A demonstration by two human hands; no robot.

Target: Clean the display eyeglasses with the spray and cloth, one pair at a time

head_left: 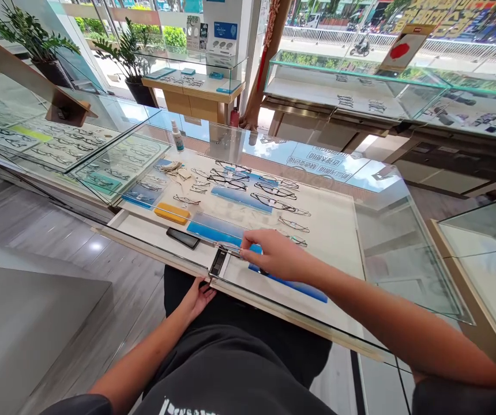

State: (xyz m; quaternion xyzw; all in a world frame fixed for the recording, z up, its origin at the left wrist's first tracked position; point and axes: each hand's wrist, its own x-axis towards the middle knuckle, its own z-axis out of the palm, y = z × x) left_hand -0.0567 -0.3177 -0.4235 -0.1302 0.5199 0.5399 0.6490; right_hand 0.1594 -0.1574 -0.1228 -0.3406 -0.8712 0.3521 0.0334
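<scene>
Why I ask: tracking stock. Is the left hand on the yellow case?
No, the left hand rests at the display tray's front edge, apart from the yellow case.

The person wears a loose charcoal-grey short-sleeved T-shirt [230, 377] of soft, matte fabric, with white printed lettering [183, 407] across its front. The lettering is cut off by the lower edge of the view, so it cannot be read. The left sleeve [79, 405] and the right sleeve [455, 397] look dark and plain, with no visible markings. Below the shirt is a black matte garment [248, 340], though the view does not settle whether it is shorts or trousers. The left forearm [144, 354] and right forearm [404, 328] are bare, as are the left hand [198, 298] and right hand [274, 255].
</scene>
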